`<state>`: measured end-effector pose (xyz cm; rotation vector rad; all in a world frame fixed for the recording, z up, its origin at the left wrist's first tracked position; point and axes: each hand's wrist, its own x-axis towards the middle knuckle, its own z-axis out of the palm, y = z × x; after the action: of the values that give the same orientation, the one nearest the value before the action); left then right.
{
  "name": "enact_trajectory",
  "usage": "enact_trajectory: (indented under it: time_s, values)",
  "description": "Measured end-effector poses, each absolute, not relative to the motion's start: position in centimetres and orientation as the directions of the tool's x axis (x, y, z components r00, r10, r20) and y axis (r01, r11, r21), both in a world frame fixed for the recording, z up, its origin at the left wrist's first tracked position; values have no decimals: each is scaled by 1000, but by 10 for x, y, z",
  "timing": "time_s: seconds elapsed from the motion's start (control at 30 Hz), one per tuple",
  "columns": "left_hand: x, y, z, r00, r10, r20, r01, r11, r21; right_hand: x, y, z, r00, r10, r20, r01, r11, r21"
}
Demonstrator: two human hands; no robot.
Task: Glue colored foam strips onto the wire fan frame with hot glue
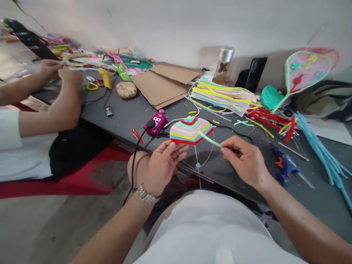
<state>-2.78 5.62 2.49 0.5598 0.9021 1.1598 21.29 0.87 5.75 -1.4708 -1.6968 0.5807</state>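
The left hand (162,167) is open with its fingers spread, the fingertips touching the lower edge of a diamond-shaped striped piece (191,131) made of pastel and red bands. The right hand (244,161) pinches a pale green strip (209,139) between thumb and fingers, and the strip's far end lies at the striped piece's right edge.

The striped piece is held just above the near edge of a dark table (121,121). A thin wire loop (205,156) with a blue bead (198,165) hangs below it, over that edge. Left of the striped piece sits a purple power socket (155,123) with a black cord (134,165). To its right, open table runs to a blue glue gun (284,165).

Beyond the striped piece lie cardboard sheets (165,84) and a pile of colored strips (224,97). Farther back, a glass jar (224,64) holds something brown. Well left of it all, a co-worker's hands (55,71) grip a tan loop (74,57).
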Motion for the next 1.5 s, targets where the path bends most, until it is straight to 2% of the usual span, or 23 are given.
enact_trajectory:
  time_s: [0.13, 0.27, 0.5, 0.8, 1.1, 1.3, 1.5]
  values:
    - [-11, 53, 12, 175, 927, -331, -555, 370, 745, 195, 2, 44, -119, 893, 433, 725, 376, -577]
    - [-9, 52, 9, 191, 929, -318, -561, 369, 741, 182, 7, 31, -142, 824, 548, 833, 399, -383]
    - [-9, 50, 14, 143, 945, -293, -551, 322, 770, 170, 23, 23, -239, 769, 593, 854, 457, -248]
    - [-1, 48, 14, 62, 954, -294, -535, 281, 797, 171, 27, 20, -290, 778, 557, 863, 464, -198]
    - [-3, 48, 19, 64, 928, -368, -552, 340, 762, 180, 24, 17, -200, 769, 607, 810, 479, -339]
    - [-4, 46, 18, 77, 919, -387, -559, 361, 747, 185, 18, 5, -280, 771, 572, 851, 475, -224]
    - [-2, 47, 15, 83, 916, -392, -551, 370, 748, 183, 19, -2, -311, 768, 559, 855, 483, -188]
